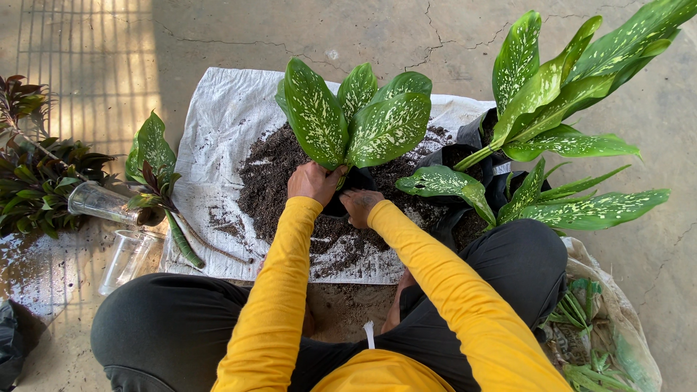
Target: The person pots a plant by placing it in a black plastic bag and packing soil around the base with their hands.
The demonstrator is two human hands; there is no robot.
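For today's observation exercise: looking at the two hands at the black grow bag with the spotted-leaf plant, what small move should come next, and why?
Probably scooping more soil from the white sheet into the black grow bag. The left hand grips the bag's rim by the plant, the right hand rests soil-dusted at its edge, and loose soil lies heaped right beside them.

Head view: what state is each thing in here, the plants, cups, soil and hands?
Spotted plant: upright in black bag.
Left hand: gripping the bag.
Right hand: soiled, pressing the bag.
Soil: heaped loose on white sheet.
Plastic cups: tipped over.
Loose cutting: lying unpotted.
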